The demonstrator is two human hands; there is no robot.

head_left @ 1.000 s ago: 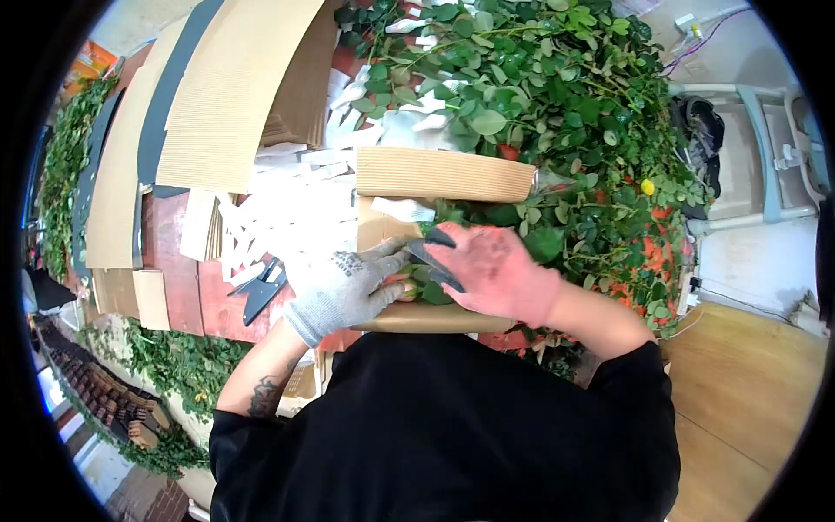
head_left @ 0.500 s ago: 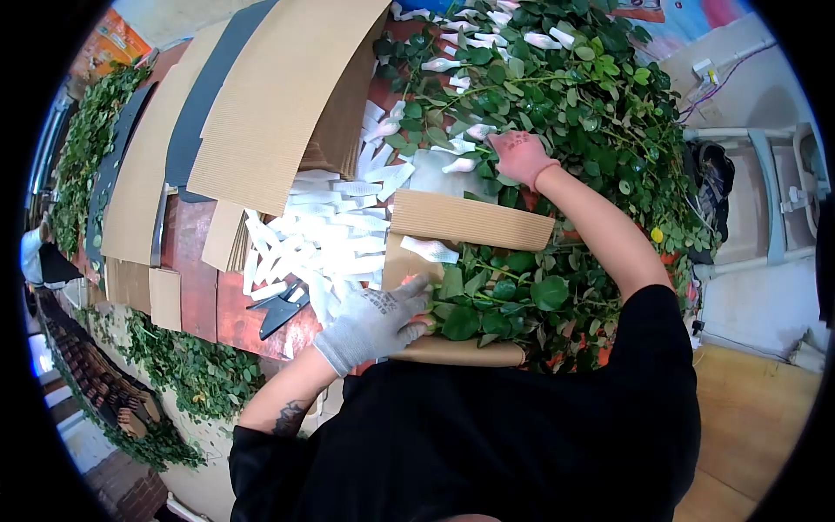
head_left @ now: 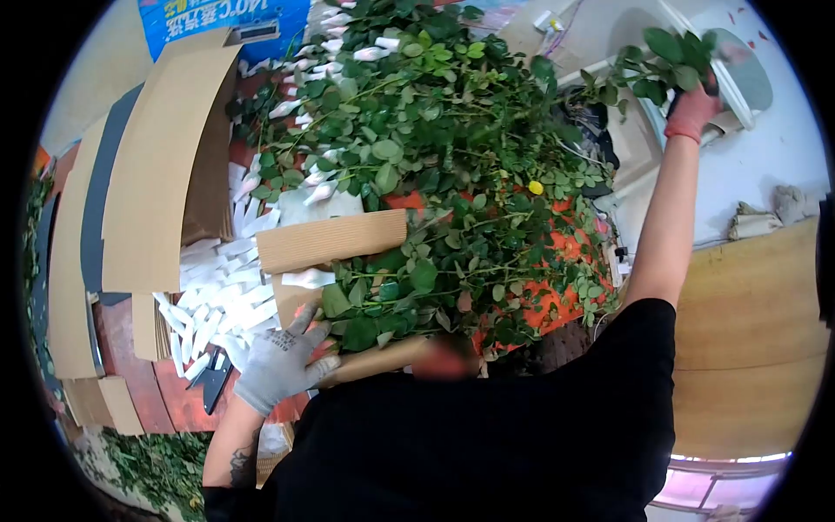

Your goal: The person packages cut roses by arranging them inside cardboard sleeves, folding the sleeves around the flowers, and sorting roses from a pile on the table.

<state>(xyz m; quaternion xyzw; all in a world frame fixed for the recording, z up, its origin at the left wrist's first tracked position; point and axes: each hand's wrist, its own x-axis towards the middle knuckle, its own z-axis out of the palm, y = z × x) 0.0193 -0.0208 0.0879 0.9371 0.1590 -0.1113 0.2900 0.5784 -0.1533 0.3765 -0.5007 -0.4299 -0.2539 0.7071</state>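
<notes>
— One leafy stem (head_left: 668, 47), held out past the table (head_left: 181, 398). By which of the hands?
— The right hand (head_left: 693, 111), in a reddish glove, is closed around it, near a white frame (head_left: 736, 97).
— And the left hand (head_left: 283, 358)?
— Grey-gloved, fingers spread rather than clenched, lying over the end of the leafy bunch (head_left: 359, 334) on the cardboard sheet (head_left: 286, 300). A black tool (head_left: 215, 387) lies just beside it.
</notes>
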